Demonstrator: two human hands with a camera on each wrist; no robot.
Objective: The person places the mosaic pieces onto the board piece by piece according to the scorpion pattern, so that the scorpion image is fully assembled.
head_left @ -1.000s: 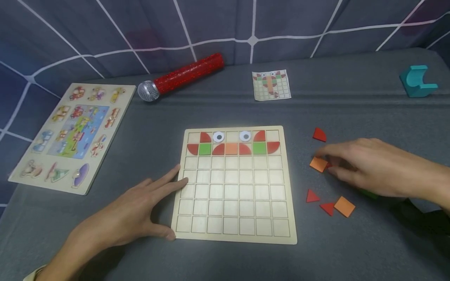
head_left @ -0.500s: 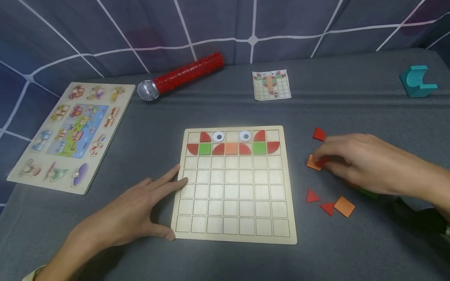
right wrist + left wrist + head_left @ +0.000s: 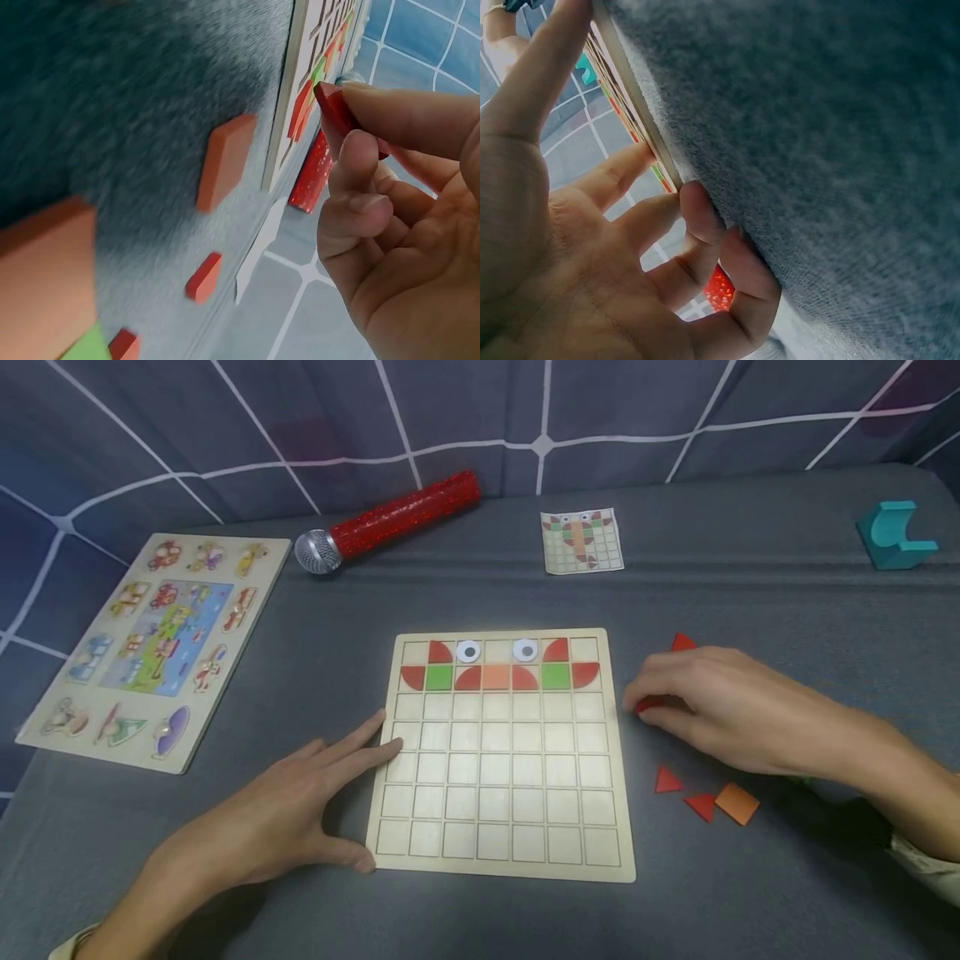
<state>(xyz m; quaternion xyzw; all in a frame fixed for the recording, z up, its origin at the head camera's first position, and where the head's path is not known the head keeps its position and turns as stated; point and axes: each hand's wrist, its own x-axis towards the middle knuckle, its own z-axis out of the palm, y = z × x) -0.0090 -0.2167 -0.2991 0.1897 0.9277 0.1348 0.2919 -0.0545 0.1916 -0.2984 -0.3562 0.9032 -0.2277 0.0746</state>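
A wooden grid board [image 3: 495, 777] lies mid-table, its top two rows bearing red quarter-circles, green squares, an orange square and two round eye pieces. My left hand [image 3: 292, 810] rests spread along the board's left side, with fingertips and thumb touching its edge. Just right of the board, my right hand [image 3: 738, 710] pinches a red piece [image 3: 339, 112] between thumb and fingers; its exact shape is partly covered. Beneath that hand an orange square [image 3: 226, 163] lies on the cloth, hidden in the head view. Two red triangles [image 3: 667, 780] and another orange square [image 3: 737, 803] lie nearer me.
A red piece [image 3: 683, 642] lies beyond my right hand. At the back are a pattern card [image 3: 582, 542], a red glittery microphone [image 3: 405, 518] and a teal holder [image 3: 894, 537]. A picture puzzle board [image 3: 153, 647] lies at the left.
My right hand has picked up a red piece from beside the orange square and moved left towards the board's right edge. My left hand has stayed still.
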